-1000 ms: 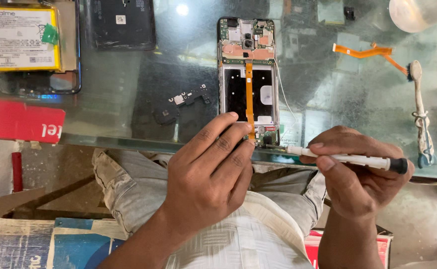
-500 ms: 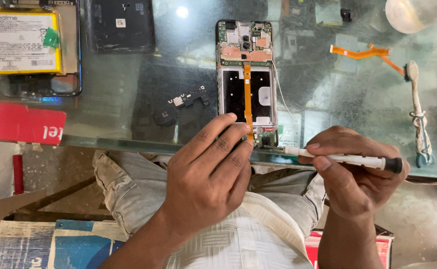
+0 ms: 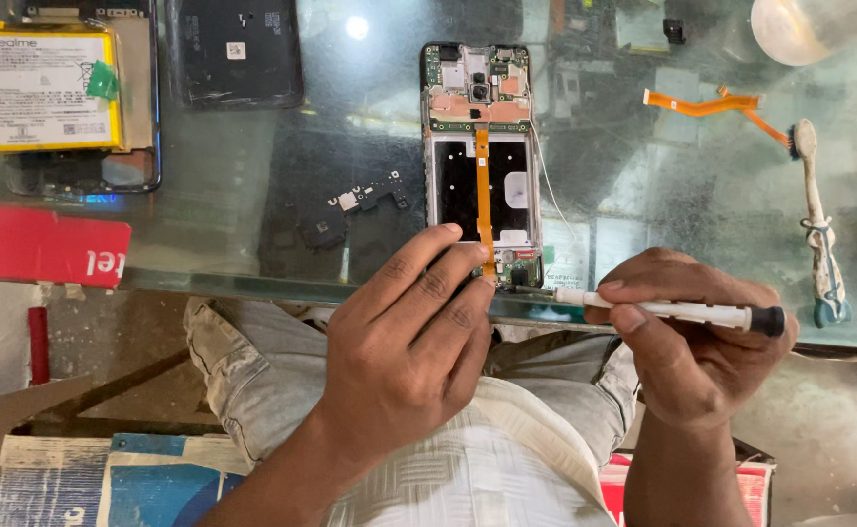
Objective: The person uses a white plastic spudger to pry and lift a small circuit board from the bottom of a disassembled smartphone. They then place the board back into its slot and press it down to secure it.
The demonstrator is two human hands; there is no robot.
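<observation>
Head view, nearest me: my left hand (image 3: 409,342) presses its fingertips on the bottom end of the opened phone (image 3: 484,161) at the near edge of the glass bench (image 3: 643,195). My right hand (image 3: 687,342) has its grip closed around a white screwdriver (image 3: 668,310), tip at the phone's lower right corner. Farther off lie a small black board piece (image 3: 355,205), a toothbrush (image 3: 819,229), an orange flex cable (image 3: 707,102), a yellow-edged battery (image 3: 48,88) and a black back cover (image 3: 233,51).

I am looking down at a phone fixing shop, where an opened phone (image 3: 483,161), a loose yellow battery (image 3: 48,88), little orange cables (image 3: 707,102) and a screwdriver (image 3: 673,312) are lying on a glass table (image 3: 204,234).
</observation>
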